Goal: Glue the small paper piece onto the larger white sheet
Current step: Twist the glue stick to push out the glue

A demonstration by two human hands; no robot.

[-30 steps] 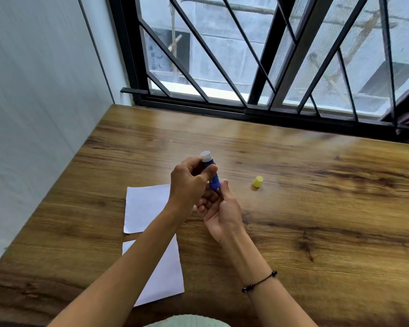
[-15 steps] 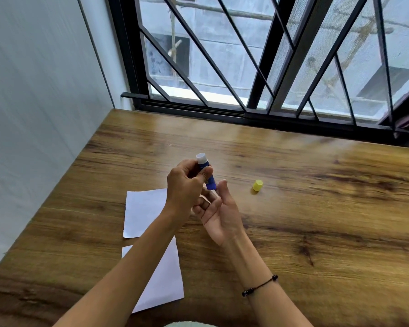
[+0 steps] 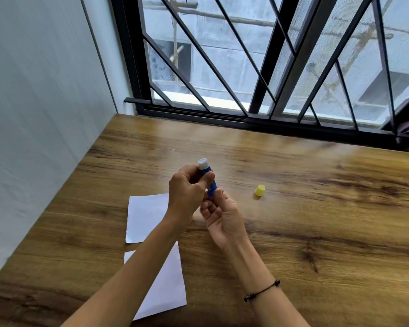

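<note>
A blue glue stick (image 3: 210, 179) with its white glue end up is held above the table. My left hand (image 3: 187, 194) grips its upper body, and my right hand (image 3: 222, 215) pinches its lower end with the fingertips. Two white paper pieces lie on the wooden table (image 3: 316, 220) under my left arm: one sheet (image 3: 145, 217) farther away, and another sheet (image 3: 165, 286) nearer to me, partly hidden by my forearm. Which one is smaller I cannot tell.
The glue stick's yellow cap (image 3: 260, 190) stands on the table to the right of my hands. A white wall (image 3: 33, 114) borders the table on the left. A black barred window (image 3: 257, 67) runs along the far edge.
My hands and the glue stick have stayed almost in place. The camera has tilted slightly, and my right fingers have shifted a little on the stick's lower end.
</note>
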